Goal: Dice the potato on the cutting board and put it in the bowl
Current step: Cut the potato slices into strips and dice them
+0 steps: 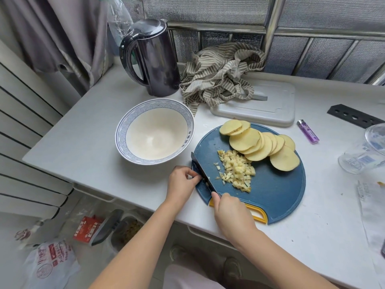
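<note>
Gripping the knife by its handle, my right hand sat over the near edge of the board, beside its yellow grip. The dark blade ran away from me and leftward along the board's left side, its tip pointing toward the bowl. My left hand was at the board's left edge with fingers curled, their tips against the left face of the blade; I could not tell whether they pinched anything there. A few pale bits clung to the blade near those fingertips. The dice lay in a loose heap just right of the blade, in the middle of the board, with a few strays on the heap's left. Beyond them, on the far right part of the board, the slices lay fanned in an overlapping row. The bowl stood on the table just left of the board. A kettle stood beyond the bowl, a striped cloth lay to the kettle's right, and a lighter lay right of the board.
</note>
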